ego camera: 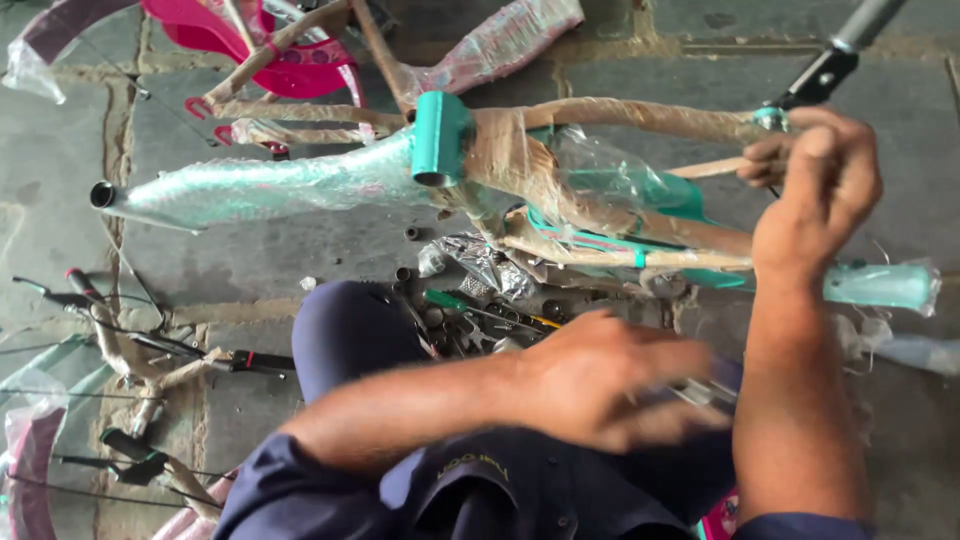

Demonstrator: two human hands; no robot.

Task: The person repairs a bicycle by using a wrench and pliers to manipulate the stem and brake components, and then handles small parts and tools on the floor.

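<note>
A teal bicycle frame, wrapped in brown paper and clear plastic, lies across the stone floor in front of me. My right hand is raised at the frame's right end. Its fingers are curled around a paper-wrapped thin tube, just below a black and grey rod. My left hand is blurred, low in the middle over my knee. A shiny metal piece shows at its fingertips; the blur hides whether the hand grips it.
Small nuts, metal parts and a green-handled screwdriver lie on the floor under the frame. A paper-wrapped handlebar with black cables lies at the left. Pink parts sit at the top, and a wrapped mudguard at bottom left.
</note>
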